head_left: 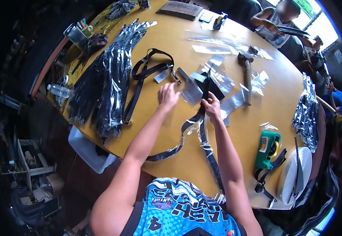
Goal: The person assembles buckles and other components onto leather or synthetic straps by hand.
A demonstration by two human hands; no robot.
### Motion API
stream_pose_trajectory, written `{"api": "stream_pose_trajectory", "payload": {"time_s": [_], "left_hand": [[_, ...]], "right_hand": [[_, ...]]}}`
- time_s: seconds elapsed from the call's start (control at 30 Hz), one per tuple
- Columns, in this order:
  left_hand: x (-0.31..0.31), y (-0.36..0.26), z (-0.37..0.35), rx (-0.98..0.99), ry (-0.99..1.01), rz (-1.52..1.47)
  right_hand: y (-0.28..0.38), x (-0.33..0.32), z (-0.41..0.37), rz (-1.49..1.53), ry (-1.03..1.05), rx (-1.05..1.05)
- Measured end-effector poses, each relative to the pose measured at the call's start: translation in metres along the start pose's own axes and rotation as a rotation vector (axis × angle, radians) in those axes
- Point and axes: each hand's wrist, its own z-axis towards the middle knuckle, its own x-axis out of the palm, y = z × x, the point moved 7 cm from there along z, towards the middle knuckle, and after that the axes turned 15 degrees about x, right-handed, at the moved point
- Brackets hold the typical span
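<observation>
My right hand (212, 105) is closed on a black strap (199, 114) near the middle of the table. Part of the strap lies in see-through plastic, and its ends run down toward my body. My left hand (168, 95) is over the table with its fingers apart and nothing visible in them. Just beyond its fingertips lies a black webbing strap with a metal hook (177, 78), with a white tag (161, 76) beside it. Loose see-through plastic sleeves (192, 92) and a flat black piece (217, 91) lie around my right hand.
Bundles of plastic-wrapped black straps (116, 74) cover the left side; another bundle (306, 114) is at the right edge. A hammer (247, 74), green tape dispenser (268, 149) and round white-topped stool (292, 177) are to the right. A plastic bottle (59, 91) lies left. Another person (277, 27) sits across.
</observation>
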Motion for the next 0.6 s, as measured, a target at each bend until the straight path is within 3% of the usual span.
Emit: {"api": "stream_pose_trajectory", "payload": {"time_s": [0.03,0.07,0.13,0.23,0.3,0.37,0.43,0.5,0.6], "left_hand": [[-0.001,0.009,-0.021,-0.034,-0.028,0.147],[-0.007,0.013,-0.039,-0.098,0.012,0.156],[-0.011,0.019,-0.065,-0.166,0.058,0.17],[-0.008,0.037,-0.086,-0.224,-0.031,0.085],[-0.005,0.052,-0.087,-0.294,-0.118,-0.074],[-0.004,0.061,-0.085,-0.329,-0.137,-0.119],[-0.005,0.066,-0.086,-0.363,-0.148,-0.164],[0.01,0.079,-0.097,-0.637,-0.048,-0.445],[0.009,0.076,-0.1,-0.631,-0.122,-0.703]], "right_hand": [[-0.012,-0.005,0.011,-0.033,-0.015,0.025],[-0.031,-0.017,0.027,-0.091,-0.155,-0.005],[-0.03,-0.028,0.024,-0.207,-0.237,-0.011],[-0.02,-0.029,-0.001,-0.331,-0.348,0.004],[-0.007,-0.032,-0.025,-0.508,-0.577,-0.147],[-0.003,-0.027,-0.044,-0.433,-0.557,-0.218],[0.01,-0.016,-0.077,-0.541,-0.599,-0.333],[0.001,-0.011,-0.09,-0.504,-0.574,-0.366],[-0.017,0.004,-0.097,-0.311,-0.35,-0.317]]}}
